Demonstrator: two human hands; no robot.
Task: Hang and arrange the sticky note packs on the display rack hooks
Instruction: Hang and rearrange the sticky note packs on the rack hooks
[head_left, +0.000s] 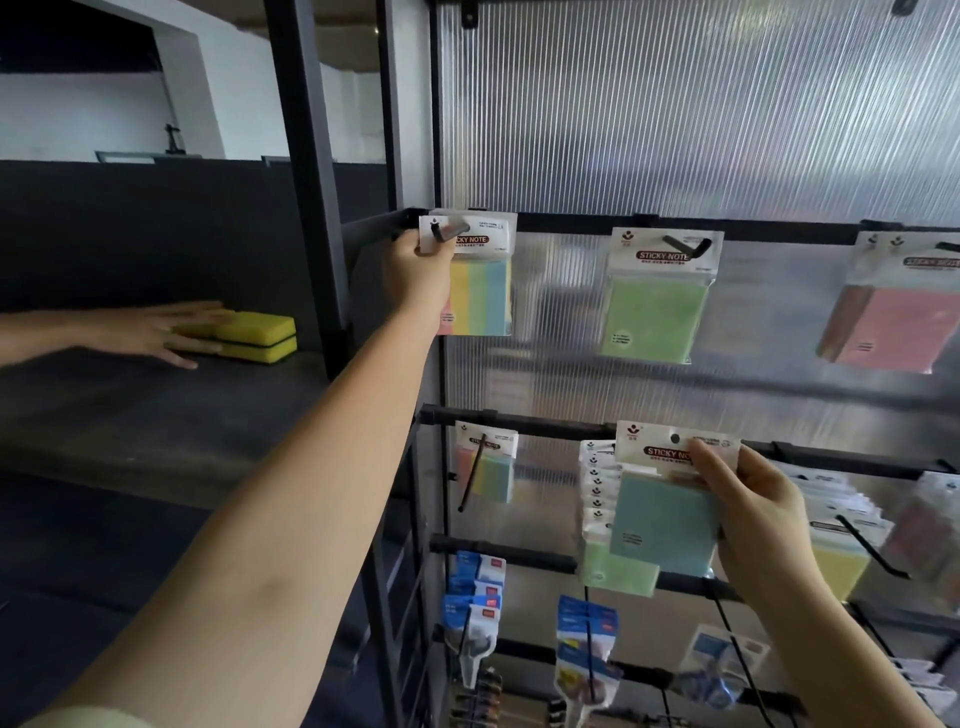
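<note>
Right hand (753, 499) pinched the header card of a blue sticky note pack (662, 525), thumb across the front near the punched hole (675, 438), other fingers behind. The pack hung upright in the hand, long axis vertical, in front of the rack's second rail (524, 423) and not on any hook. It overlapped a stack of green packs (602, 519) already hung there.

Left hand (418, 270) was up at the left end of the top rail (779, 228), fingers curled round the header of a multicolour pack (480, 291). That pack's hole looked threaded on the top-left hook (449, 228), so probably seated or nearly so.

Key relation: the blue pack's hole sat just left of and above the right thumb, facing out toward the camera. Hooks project toward the viewer, so the card was already square to them. No bare hook showed directly behind the hole; I couldn't tell which one was the target. Nearest candidates, in my view: the stacked hook behind it, or the top-row hook carrying one green pack (654, 312), straight above.

Right hand was the one to move; left was occupied.

A third hand (156, 332) lay flat on a yellow sponge (254, 338) on the side shelf, not involved.
</note>
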